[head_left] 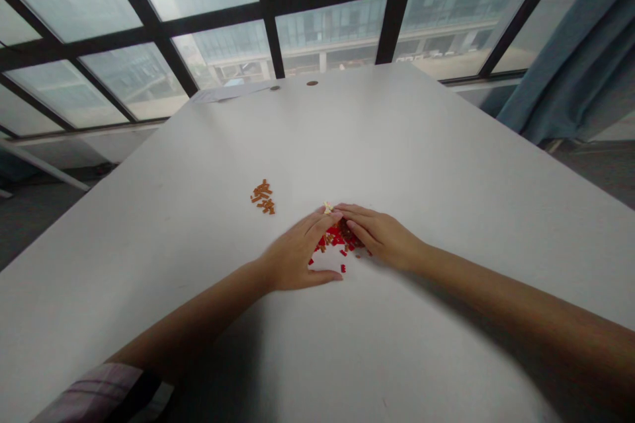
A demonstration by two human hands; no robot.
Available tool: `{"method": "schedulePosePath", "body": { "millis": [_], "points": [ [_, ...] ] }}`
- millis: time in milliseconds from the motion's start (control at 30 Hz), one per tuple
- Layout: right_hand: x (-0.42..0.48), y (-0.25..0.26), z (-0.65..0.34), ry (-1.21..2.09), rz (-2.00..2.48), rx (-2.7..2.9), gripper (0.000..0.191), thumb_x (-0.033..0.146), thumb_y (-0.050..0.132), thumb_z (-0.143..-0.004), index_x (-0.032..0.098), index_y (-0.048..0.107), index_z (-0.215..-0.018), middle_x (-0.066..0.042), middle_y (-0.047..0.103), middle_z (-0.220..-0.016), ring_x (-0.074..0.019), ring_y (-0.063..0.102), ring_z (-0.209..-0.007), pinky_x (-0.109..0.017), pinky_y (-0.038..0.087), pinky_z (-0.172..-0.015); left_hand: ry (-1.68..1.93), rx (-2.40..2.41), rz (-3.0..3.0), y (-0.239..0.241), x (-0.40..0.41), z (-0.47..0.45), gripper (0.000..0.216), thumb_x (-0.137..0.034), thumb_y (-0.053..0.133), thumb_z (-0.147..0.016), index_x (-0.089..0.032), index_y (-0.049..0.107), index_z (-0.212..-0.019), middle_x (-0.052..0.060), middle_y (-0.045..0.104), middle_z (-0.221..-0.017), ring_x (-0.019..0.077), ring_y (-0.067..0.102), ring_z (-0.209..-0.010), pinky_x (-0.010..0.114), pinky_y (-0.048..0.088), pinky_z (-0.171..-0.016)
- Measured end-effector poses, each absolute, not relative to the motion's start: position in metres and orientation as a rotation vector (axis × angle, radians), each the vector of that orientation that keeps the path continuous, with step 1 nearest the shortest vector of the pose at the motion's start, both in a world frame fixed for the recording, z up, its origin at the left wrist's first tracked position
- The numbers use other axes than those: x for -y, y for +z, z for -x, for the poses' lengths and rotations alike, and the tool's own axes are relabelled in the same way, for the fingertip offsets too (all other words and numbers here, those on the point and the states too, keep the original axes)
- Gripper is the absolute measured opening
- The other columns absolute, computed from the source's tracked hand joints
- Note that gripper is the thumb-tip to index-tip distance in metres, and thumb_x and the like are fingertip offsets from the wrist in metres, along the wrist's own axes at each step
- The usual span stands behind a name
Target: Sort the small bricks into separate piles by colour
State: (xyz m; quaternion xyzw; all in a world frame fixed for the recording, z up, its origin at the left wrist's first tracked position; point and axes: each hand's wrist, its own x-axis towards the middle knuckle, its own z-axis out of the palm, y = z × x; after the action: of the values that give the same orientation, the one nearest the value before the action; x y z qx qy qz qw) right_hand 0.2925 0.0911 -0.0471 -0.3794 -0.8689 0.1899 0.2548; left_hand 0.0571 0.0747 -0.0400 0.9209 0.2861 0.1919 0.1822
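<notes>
Both hands rest on the white table around a pile of small red and brown plastic bricks. My left hand curves along the pile's left side, its thumb stretched out toward a loose red brick. On the other side my right hand lies over the pile, fingers extended, covering part of it. The fingertips of the two hands meet at the far side, next to a few cream pieces. Neither hand visibly grips a piece. Farther left lies a separate group of orange-brown bricks.
At the table's far edge are a flat white sheet and two round dark discs set in or lying on the surface. Dark-framed windows stand beyond. A blue curtain hangs at the right.
</notes>
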Motion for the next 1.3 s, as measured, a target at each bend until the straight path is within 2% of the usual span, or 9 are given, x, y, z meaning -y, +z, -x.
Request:
{"method": "schedulePosePath", "body": {
  "millis": [133,367,633,733,800,900,1000,1133,1300],
  "points": [
    [-0.089,-0.044,-0.302,0.613,1.057,2.321,0.048,0.038,0.027,-0.102,0.022,0.057,-0.136,-0.007,0.058,-0.139,-0.0209,0.054,-0.129,-0.044,0.042,-0.112,0.495,-0.948,-2.661,-0.034,-0.065,-0.036,0.106,-0.066,0.065,-0.078,-0.017,0.01,-0.154,0.021,0.031,-0.156,0.0383,0.018,-0.149,0.057,0.027,-0.118],
    [-0.121,-0.053,-0.286,0.543,0.902,2.501,0.049,0.037,0.032,-0.101,0.019,0.049,-0.143,-0.009,0.046,-0.15,-0.0211,0.039,-0.14,-0.047,0.031,-0.118,0.201,-1.209,-2.828,-0.044,-0.056,-0.028,0.117,-0.085,0.041,-0.077,-0.003,0.009,-0.153,0.029,0.015,-0.159,0.0461,-0.002,-0.148,0.064,0.012,-0.117],
    [-0.101,-0.039,-0.291,0.659,0.825,2.476,0.042,0.031,0.034,-0.101,0.02,0.06,-0.132,-0.008,0.057,-0.14,-0.0191,0.054,-0.129,-0.041,0.042,-0.112,0.272,-1.183,-2.775,-0.048,-0.069,-0.043,0.114,-0.082,0.046,-0.078,-0.005,0.01,-0.154,0.029,0.016,-0.158,0.0449,0.001,-0.148,0.066,0.012,-0.116],
    [-0.09,-0.031,-0.298,0.8,0.923,2.311,0.039,0.033,0.037,-0.101,0.023,0.063,-0.129,-0.005,0.064,-0.133,-0.0201,0.06,-0.121,-0.041,0.047,-0.106,0.385,-1.064,-2.727,-0.041,-0.072,-0.039,0.1,-0.07,0.055,-0.083,-0.01,0.016,-0.153,0.026,0.022,-0.158,0.0412,0.009,-0.149,0.064,0.016,-0.117],
    [-0.088,-0.028,-0.3,0.843,1.019,2.179,0.037,0.036,0.039,-0.1,0.025,0.066,-0.124,-0.004,0.069,-0.125,-0.0211,0.065,-0.113,-0.041,0.051,-0.1,0.493,-1.016,-2.713,-0.034,-0.072,-0.036,0.081,-0.057,0.061,-0.086,-0.014,0.03,-0.147,0.022,0.03,-0.156,0.0369,0.016,-0.149,0.06,0.021,-0.118],
    [-0.092,-0.028,-0.299,0.816,1.086,2.061,0.034,0.037,0.043,-0.099,0.024,0.071,-0.113,-0.005,0.074,-0.114,-0.0217,0.069,-0.103,-0.039,0.055,-0.093,0.601,-0.981,-2.735,-0.025,-0.072,-0.035,0.044,-0.036,0.068,-0.086,-0.019,0.055,-0.125,0.017,0.044,-0.149,0.0327,0.026,-0.147,0.057,0.028,-0.117],
    [-0.095,-0.031,-0.299,0.763,1.071,2.037,0.031,0.034,0.045,-0.098,0.022,0.072,-0.108,-0.006,0.074,-0.111,-0.0206,0.069,-0.102,-0.037,0.054,-0.092,0.609,-0.917,-2.77,-0.019,-0.075,-0.039,0.016,-0.025,0.068,-0.085,-0.021,0.065,-0.1,0.014,0.052,-0.141,0.0313,0.037,-0.142,0.056,0.032,-0.115],
    [-0.094,-0.036,-0.302,0.607,0.973,2.142,0.029,0.026,0.043,-0.099,0.022,0.07,-0.107,-0.006,0.075,-0.11,-0.0173,0.07,-0.099,-0.033,0.056,-0.088,0.589,-0.867,-2.781,-0.021,-0.08,-0.045,0.007,-0.021,0.067,-0.085,-0.022,0.066,-0.092,0.011,0.059,-0.133,0.0298,0.046,-0.136,0.056,0.035,-0.113],
    [-0.092,-0.04,-0.299,0.282,0.768,2.33,0.024,0.021,0.046,-0.098,0.021,0.067,-0.108,-0.006,0.075,-0.107,-0.018,0.069,-0.098,-0.04,0.052,-0.092,0.701,-0.931,-2.746,-0.028,-0.081,-0.04,0.007,-0.021,0.067,-0.086,-0.021,0.062,-0.091,0.011,0.06,-0.128,0.0278,0.05,-0.131,0.055,0.038,-0.112]
  ]
}}
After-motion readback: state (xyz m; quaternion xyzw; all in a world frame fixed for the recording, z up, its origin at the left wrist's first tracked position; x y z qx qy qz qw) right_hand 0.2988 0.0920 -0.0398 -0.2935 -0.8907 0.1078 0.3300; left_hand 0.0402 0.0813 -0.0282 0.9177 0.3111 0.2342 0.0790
